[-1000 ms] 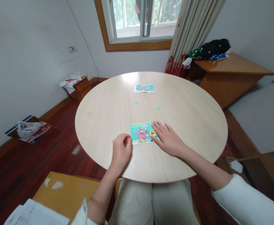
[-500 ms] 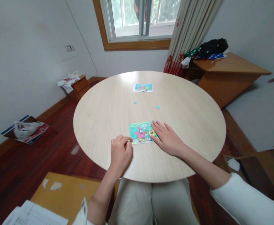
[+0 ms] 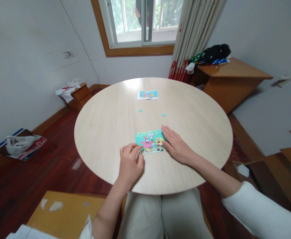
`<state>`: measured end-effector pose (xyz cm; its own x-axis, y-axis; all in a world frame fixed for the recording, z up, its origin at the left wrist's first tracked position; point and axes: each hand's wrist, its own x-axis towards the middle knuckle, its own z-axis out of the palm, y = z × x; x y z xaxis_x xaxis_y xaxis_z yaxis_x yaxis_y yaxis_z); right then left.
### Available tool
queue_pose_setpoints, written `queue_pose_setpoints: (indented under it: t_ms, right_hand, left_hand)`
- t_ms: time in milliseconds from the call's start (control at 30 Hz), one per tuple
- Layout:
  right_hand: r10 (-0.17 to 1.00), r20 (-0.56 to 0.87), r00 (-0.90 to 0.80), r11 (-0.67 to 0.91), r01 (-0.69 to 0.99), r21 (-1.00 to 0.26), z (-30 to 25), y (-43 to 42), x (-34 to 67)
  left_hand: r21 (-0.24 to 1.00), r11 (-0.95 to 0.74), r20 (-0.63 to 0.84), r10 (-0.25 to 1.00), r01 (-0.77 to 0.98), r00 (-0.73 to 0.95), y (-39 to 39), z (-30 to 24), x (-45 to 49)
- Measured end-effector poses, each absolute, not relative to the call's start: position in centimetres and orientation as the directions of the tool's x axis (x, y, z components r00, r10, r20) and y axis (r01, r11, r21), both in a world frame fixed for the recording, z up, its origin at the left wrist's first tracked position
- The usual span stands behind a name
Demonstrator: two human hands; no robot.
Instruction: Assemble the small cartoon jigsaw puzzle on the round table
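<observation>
A small cartoon jigsaw puzzle (image 3: 149, 141) lies assembled near the front of the round wooden table (image 3: 110, 119). My left hand (image 3: 130, 162) has its fingers curled and pinched at the puzzle's lower left corner; what they pinch is too small to name. Flat on the puzzle's right edge rests my right hand (image 3: 176, 146), fingers stretched out. Two loose teal pieces lie farther back on the table, one piece (image 3: 140, 110) to the left and another piece (image 3: 163, 115) to the right. A printed reference picture (image 3: 147, 95) lies at the far side.
A wooden side table (image 3: 232, 76) with dark and dotted cloth stands at the back right beside a curtain (image 3: 192, 36). A small box with papers (image 3: 75, 91) sits by the left wall, and a bag on a flat carton (image 3: 18, 146) lies on the floor. A yellow board (image 3: 65, 212) is near my left knee.
My left hand has slid rightward from beside the puzzle onto its lower left corner. The right hand has stayed flat on the right edge. The view has tilted slightly.
</observation>
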<state>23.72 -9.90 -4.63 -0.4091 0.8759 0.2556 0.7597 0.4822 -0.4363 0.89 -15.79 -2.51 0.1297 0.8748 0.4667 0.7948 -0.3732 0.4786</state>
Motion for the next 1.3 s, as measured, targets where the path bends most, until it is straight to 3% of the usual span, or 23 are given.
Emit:
queue_pose_setpoints:
  t_ms: [167, 333, 767, 1300]
  right_hand:
    - [0.922, 0.342, -0.180, 0.371, 0.659, -0.654, -5.2, -7.9, 25.4]
    - [0.925, 0.351, -0.149, 0.350, 0.695, -0.628, -5.8, -3.3, 26.8]
    - [0.911, 0.404, -0.079, 0.286, 0.826, -0.486, -5.1, 4.3, 25.5]
    - [0.912, 0.409, 0.016, 0.256, 0.757, -0.602, -5.7, 5.0, 26.1]
  left_hand:
    - [0.331, -0.494, 0.334, 0.858, 0.804, 0.390, -15.9, -2.5, 1.4]
    - [0.252, -0.489, 0.193, 0.871, 0.835, 0.451, -15.9, -2.2, 1.5]
    - [0.246, -0.418, 0.269, 0.896, 0.874, 0.353, -15.9, -2.9, 1.3]
    - [0.291, -0.374, 0.304, 0.909, 0.880, 0.286, -15.8, -3.2, 1.3]
